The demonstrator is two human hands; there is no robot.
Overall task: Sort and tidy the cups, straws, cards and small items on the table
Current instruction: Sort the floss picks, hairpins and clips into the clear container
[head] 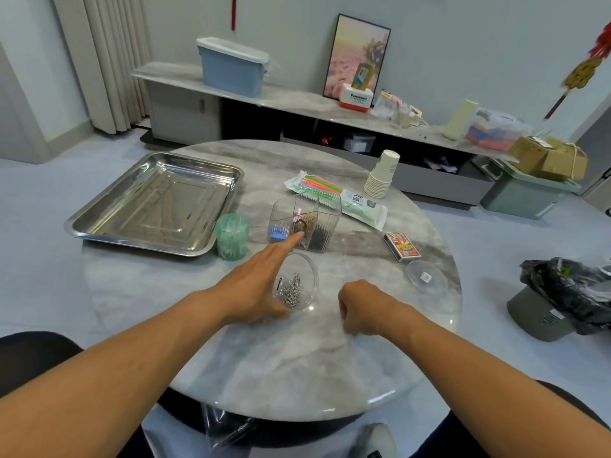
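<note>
My left hand (261, 282) stretches forward with straight fingers beside a clear round box of paper clips (296, 287); its fingertips reach the clear compartment organiser (305, 221) holding small items. My right hand (362, 307) rests on the table as a curled fist with nothing visible in it. A stack of paper cups (382, 175) lies tilted at the far right. A pack of coloured straws (334, 196) lies behind the organiser. A card box (401, 246) sits to the right, with a clear lid (426, 276) near it.
A steel tray (155, 203) stands at the left of the round marble table (281, 365), with a green cup (231, 236) beside it. A bin with a black bag (562, 299) stands on the floor at the right. A long shelf runs behind.
</note>
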